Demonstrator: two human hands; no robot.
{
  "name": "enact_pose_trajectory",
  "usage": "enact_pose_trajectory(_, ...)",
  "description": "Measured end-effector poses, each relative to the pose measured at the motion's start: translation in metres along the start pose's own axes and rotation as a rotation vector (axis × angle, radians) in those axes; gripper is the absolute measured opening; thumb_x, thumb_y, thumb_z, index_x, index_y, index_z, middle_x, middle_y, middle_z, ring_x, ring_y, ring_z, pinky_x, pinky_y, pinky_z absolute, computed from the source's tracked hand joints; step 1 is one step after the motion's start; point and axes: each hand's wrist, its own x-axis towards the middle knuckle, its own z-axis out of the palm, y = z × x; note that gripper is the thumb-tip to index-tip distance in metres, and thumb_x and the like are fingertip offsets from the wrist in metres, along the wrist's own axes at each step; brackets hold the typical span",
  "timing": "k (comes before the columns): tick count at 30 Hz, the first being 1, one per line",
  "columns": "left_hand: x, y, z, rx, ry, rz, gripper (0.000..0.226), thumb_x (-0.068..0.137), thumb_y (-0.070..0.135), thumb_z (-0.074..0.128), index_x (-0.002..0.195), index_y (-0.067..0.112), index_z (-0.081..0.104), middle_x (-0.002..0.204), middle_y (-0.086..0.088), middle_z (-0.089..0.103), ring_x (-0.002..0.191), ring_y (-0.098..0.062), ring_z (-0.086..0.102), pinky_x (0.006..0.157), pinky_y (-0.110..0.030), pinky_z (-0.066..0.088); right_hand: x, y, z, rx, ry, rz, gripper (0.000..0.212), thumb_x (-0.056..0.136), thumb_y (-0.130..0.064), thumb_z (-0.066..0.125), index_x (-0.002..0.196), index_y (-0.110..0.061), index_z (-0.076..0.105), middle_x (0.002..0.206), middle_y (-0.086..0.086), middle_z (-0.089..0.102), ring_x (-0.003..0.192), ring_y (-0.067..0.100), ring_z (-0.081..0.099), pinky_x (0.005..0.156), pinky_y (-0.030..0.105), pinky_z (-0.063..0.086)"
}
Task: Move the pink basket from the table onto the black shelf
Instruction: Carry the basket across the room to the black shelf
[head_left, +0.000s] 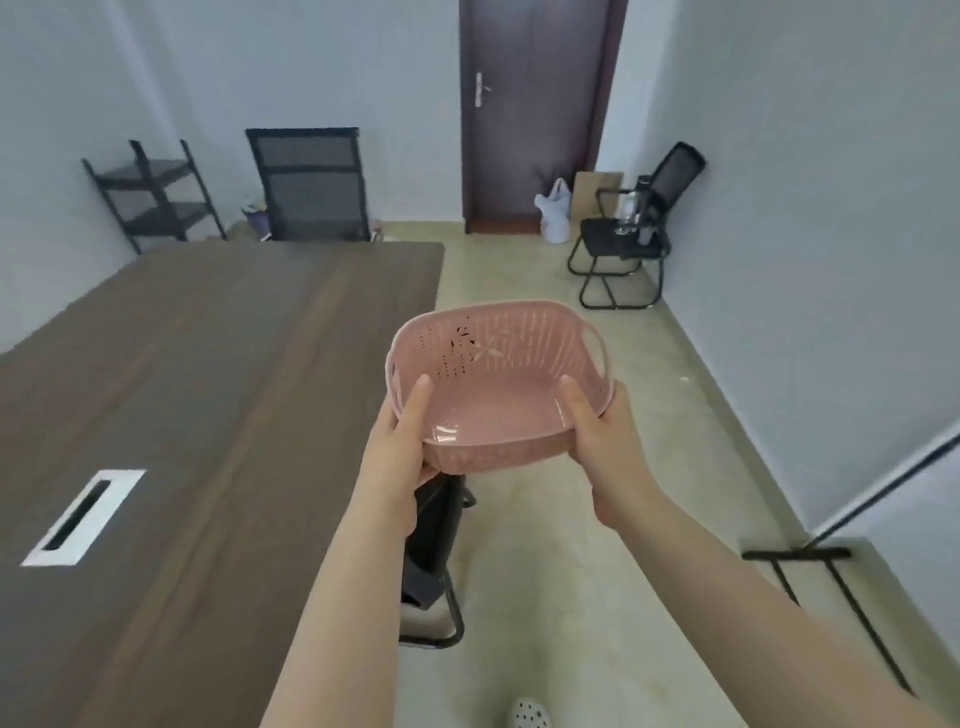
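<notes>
Head view: pink basket (498, 384) gripped between left hand (402, 441), right hand (602, 436); apparently airborne.

I see open floor (519, 270) in the middle of the frame. The big table (208, 389) and a chair (311, 187) block the black shelf (156, 192) at upper left.

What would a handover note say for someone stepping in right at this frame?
Left hand: gripping the near left side of the pink basket, thumb inside the rim.
Right hand: gripping the near right side the same way.
Basket: empty, held in the air over the floor, just off the right edge of the table.
Black shelf: against the far left wall, beyond the table.
Done: basket lifted off the table.
Left: carry it to the shelf and set it on a tier.
</notes>
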Motion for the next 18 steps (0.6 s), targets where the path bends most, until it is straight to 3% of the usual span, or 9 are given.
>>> enact_pose_trajectory(5, 0.019, -0.003, 0.071, 0.076, -0.147, -0.029, 0.057, 0.088, 0.059, 0.053, 0.142, 0.046, 0.042, 0.127, 0.013, 0.060, 0.112, -0.014, 0.060, 0.092, -0.041, 0.052, 0.019, 0.000, -0.060, 0.058, 0.142, 0.054, 0.050, 0.089, -0.052, 0.060, 0.129, -0.025, 0.047, 0.128, -0.004, 0.062, 0.117, 0.019, 0.061, 0.097, 0.040, 0.049)
enact_pose_trajectory(9, 0.042, -0.006, 0.105, 0.129, -0.161, -0.073, 0.062, 0.085, 0.059, 0.057, 0.143, 0.043, 0.042, 0.130, 0.009, 0.061, 0.109, -0.014, 0.060, 0.096, -0.041, 0.049, 0.044, 0.003, -0.082, 0.054, 0.177, 0.052, 0.066, 0.077, -0.065, 0.061, 0.131, -0.027, 0.052, 0.127, -0.002, 0.067, 0.118, 0.021, 0.064, 0.102, 0.047, 0.049)
enact_pose_trajectory(13, 0.070, -0.006, 0.143, 0.137, -0.153, -0.059, 0.058, 0.089, 0.054, 0.055, 0.143, 0.041, 0.040, 0.125, 0.008, 0.061, 0.100, -0.007, 0.059, 0.093, -0.040, 0.050, 0.086, 0.003, -0.104, 0.058, 0.152, 0.054, 0.068, 0.075, -0.067, 0.060, 0.130, -0.029, 0.054, 0.126, -0.002, 0.069, 0.116, 0.020, 0.065, 0.100, 0.047, 0.051)
enact_pose_trajectory(18, 0.108, -0.005, 0.192, 0.151, -0.204, -0.068, 0.064, 0.085, 0.051, 0.064, 0.144, 0.043, 0.039, 0.128, 0.010, 0.062, 0.110, -0.012, 0.061, 0.100, -0.046, 0.047, 0.150, -0.006, -0.145, 0.064, 0.096, 0.053, 0.061, 0.084, -0.059, 0.059, 0.134, -0.026, 0.048, 0.129, -0.005, 0.064, 0.119, 0.018, 0.061, 0.097, 0.041, 0.049)
